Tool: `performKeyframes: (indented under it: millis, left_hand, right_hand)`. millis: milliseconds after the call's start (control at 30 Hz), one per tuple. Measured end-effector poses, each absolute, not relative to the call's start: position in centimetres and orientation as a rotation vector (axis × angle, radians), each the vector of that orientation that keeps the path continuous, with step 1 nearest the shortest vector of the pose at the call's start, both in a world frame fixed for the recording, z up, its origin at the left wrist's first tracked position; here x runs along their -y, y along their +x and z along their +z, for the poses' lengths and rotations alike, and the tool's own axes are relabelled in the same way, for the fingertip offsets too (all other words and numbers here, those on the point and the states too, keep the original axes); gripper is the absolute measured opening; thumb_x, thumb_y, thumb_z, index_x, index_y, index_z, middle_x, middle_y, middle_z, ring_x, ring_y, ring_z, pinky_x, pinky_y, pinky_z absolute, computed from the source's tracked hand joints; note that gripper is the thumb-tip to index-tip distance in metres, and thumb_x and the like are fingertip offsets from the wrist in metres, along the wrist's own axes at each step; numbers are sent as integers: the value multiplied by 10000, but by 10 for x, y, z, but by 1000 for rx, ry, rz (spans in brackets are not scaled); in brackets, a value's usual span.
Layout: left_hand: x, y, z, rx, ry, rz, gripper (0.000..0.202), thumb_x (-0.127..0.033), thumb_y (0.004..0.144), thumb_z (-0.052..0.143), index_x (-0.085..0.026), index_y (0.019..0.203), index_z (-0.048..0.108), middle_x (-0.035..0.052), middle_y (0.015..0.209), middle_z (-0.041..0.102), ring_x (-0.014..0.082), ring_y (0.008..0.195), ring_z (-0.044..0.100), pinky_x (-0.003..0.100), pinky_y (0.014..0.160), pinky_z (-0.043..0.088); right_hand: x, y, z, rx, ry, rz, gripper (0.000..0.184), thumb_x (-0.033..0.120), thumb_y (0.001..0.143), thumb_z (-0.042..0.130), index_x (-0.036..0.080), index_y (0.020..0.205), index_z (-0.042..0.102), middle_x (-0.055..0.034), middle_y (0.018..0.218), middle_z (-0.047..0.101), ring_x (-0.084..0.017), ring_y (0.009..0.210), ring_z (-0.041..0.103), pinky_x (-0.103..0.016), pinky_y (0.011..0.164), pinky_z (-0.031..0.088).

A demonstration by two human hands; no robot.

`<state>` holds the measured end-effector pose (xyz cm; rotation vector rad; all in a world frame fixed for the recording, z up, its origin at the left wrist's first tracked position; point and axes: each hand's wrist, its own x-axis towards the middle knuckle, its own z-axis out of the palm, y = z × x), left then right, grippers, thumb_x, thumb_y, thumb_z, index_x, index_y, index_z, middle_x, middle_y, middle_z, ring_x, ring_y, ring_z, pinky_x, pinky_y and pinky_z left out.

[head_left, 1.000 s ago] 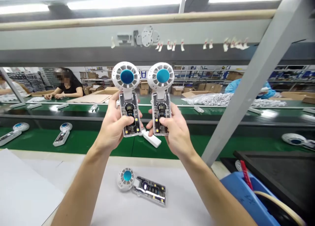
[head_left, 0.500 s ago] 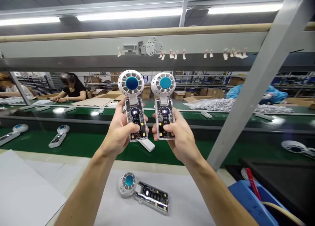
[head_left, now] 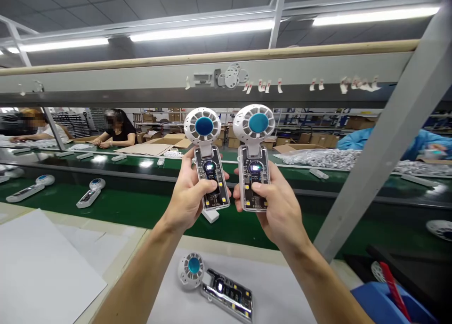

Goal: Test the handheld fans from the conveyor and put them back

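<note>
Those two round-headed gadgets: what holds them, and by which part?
The left hand holds one gadget, the right hand the other gadget, each by its clear lower casing.

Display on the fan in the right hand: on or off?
On. The display glows brightly on the fan in the right hand; digits too blurred to read.

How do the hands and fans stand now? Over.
Left hand gripping one fan, right hand another fan. Both their screens lit. Third fan lying on white paper. Just thumbs across the held fans.
</note>
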<state>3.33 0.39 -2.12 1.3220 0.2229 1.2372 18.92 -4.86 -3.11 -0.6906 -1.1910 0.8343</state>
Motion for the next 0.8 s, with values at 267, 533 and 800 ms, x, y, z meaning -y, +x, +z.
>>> performKeyframes:
  millis: [267, 533, 800]
  left_hand:
    - [-3, 32, -20, -213, 1324, 1220, 687, -190, 725, 709, -239, 1299, 335, 34, 927, 668, 197, 644, 694, 323, 563, 572]
    - [-4, 33, -26, -150, 1360, 1213, 655, -242, 753, 740, -298, 1278, 351, 16, 950, 665, 189, 678, 684, 330, 590, 570]
    - [-21, 35, -34, -527, 1427, 1852, 378, -208, 658, 850, -230, 935, 593, 4, 813, 666, 195, 750, 661, 356, 740, 570]
  right_hand:
    - [49, 192, -30, 1173, -697, 883, 383, 269, 815, 581, 215, 1190, 527, -11, 800, 675, -164, 598, 645, -278, 483, 546]
    - [47, 189, -33, 1099, -717, 814, 419, 325, 824, 657, 273, 1213, 507, -4, 866, 679, -181, 666, 669, -321, 588, 593]
    - [38, 230, -51, 1269, -862, 474, 252, 330, 801, 803, 227, 992, 675, -54, 954, 685, -209, 834, 671, -351, 700, 592]
